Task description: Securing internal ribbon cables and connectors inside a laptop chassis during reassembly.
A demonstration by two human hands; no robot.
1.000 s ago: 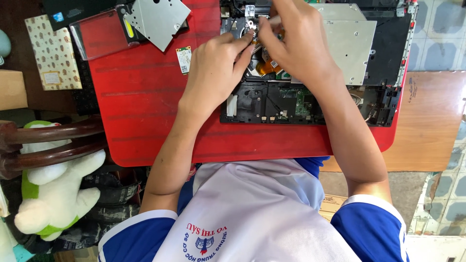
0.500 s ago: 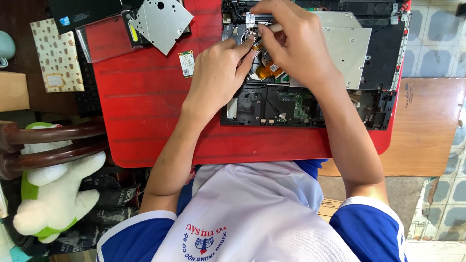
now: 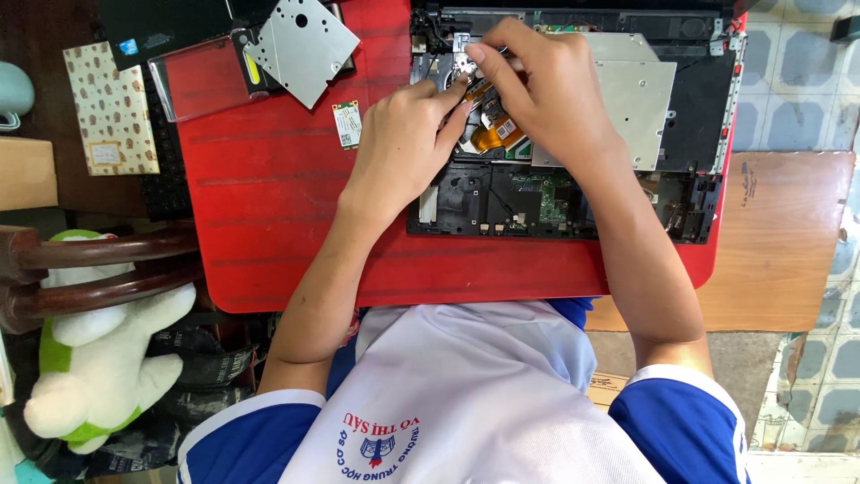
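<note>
An opened black laptop base (image 3: 690, 99) lies on a red table (image 3: 287, 197), its circuit board (image 3: 546, 193), silver metal plate (image 3: 640, 99) and orange flat cable (image 3: 498, 134) exposed. My left hand (image 3: 403, 148) reaches in from the left, its curled fingertips resting at the laptop's upper left corner. My right hand (image 3: 546, 94) lies over the middle of the laptop. Its thumb and fingers pinch a small silvery part (image 3: 464, 63) right where the left fingertips touch. What the left fingers hold is hidden.
A small green wireless card (image 3: 347, 124) lies loose on the red table. At the table's top left are a silver drive bracket (image 3: 300, 45), a clear plastic case (image 3: 202, 81) and a black panel (image 3: 157, 31). A stuffed toy (image 3: 98, 358) and a wooden chair rail (image 3: 98, 260) are at the left.
Both hands stay at the laptop's upper left corner; the fingers shifted only slightly around the small part. The view has drifted a little.
</note>
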